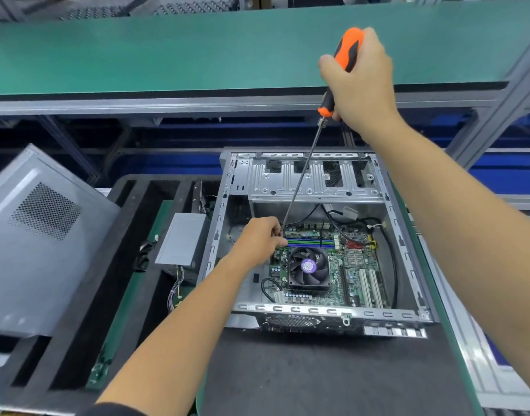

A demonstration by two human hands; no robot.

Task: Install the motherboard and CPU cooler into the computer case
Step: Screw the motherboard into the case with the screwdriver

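Note:
An open metal computer case (408, 259) lies on a black mat. Inside it sits the green motherboard (357, 265) with a black CPU cooler fan (309, 267) on top. My right hand (363, 79) grips the orange-and-black handle of a long screwdriver (302, 175), held high above the case. Its thin shaft slants down to the board's far left corner. There my left hand (259, 238) pinches the shaft close to its tip. The tip and any screw under it are hidden by my fingers.
A grey power supply (182, 238) with loose wires lies in a black foam tray (77, 340) left of the case. A grey side panel (32, 241) leans at far left. A green shelf (167, 49) runs across the back. Black cables loop inside the case.

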